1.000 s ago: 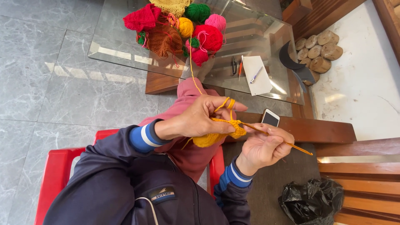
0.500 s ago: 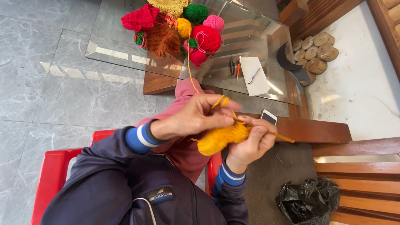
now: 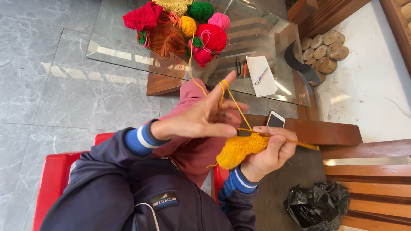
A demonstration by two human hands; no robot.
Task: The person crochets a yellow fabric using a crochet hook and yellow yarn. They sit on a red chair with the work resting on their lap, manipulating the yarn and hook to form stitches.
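Head view: left hand (image 3: pixel 201 119) spread, yellow yarn (image 3: pixel 233 102) looped over raised index finger. Right hand (image 3: pixel 269 152) grips yellow knit piece (image 3: pixel 239 149) and hook (image 3: pixel 299 143) — above lap, just beside phone (image 3: pixel 275 119). Yarn balls (image 3: pixel 201 25) heaped on glass bench (image 3: pixel 120 55).

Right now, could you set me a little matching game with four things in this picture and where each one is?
Things:
1. orange-yellow knitted piece
2. white phone
3. black plastic bag
4. green yarn ball

Places:
A. on the glass table, in the yarn pile
B. on the floor beside the wooden bench
C. held in the right hand
D. on the wooden surface just beyond the right hand

Pairs: 1-C, 2-D, 3-B, 4-A
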